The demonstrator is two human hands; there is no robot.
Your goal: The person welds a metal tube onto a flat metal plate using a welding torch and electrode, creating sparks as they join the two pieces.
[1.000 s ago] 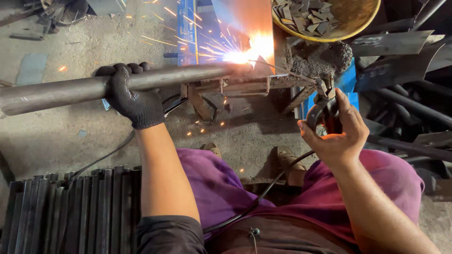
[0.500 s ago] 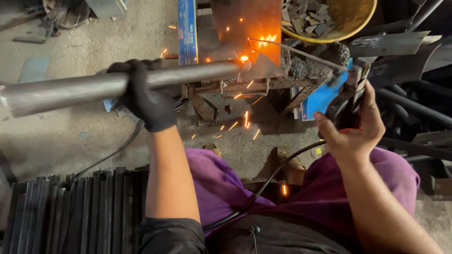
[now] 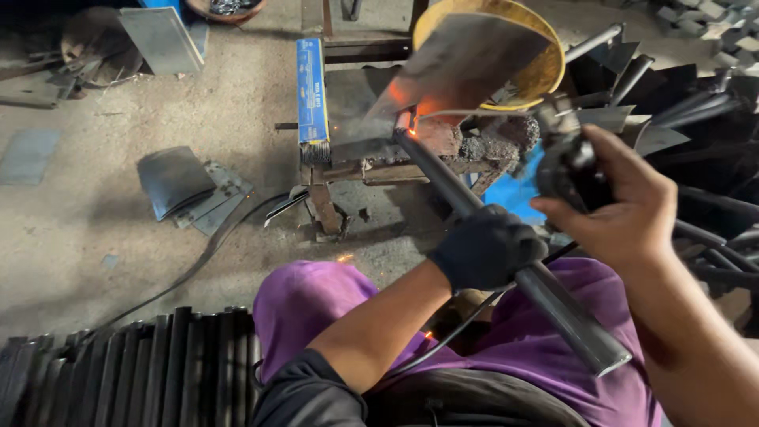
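The pipe (image 3: 506,245) lay diagonal, running from the bench (image 3: 379,158) down over the purple-clad lap, near end cut square just above the right thigh. Round steel, grey, dull finish. Far end met a flat metal blade (image 3: 466,67) w/ an orange glow at the joint (image 3: 411,119), the blade's top overlapping a yellow basin (image 3: 545,67).

Left hand (image 3: 486,247), in a black knit glove, was wrapped fully round the pipe at about mid-length, fingers shut tight on it. Right hand (image 3: 624,209), bare, was closed round a dark welding holder (image 3: 569,162), thumb side up; a thin rod (image 3: 474,113) ran from it toward the glowing joint. A black cable (image 3: 458,328) trailed down between the legs.

Bench was rusty, crusted w/ slag, w/ a blue box (image 3: 311,91) of rods lying along its left edge. Curved grey sheet pieces (image 3: 186,186) lay on the concrete floor (image 3: 79,229), left of bench. A row of dark flat bars (image 3: 134,372) stacked side by side sat at lower left. More dark pipes (image 3: 704,205) piled at right, partly hidden behind the right hand.
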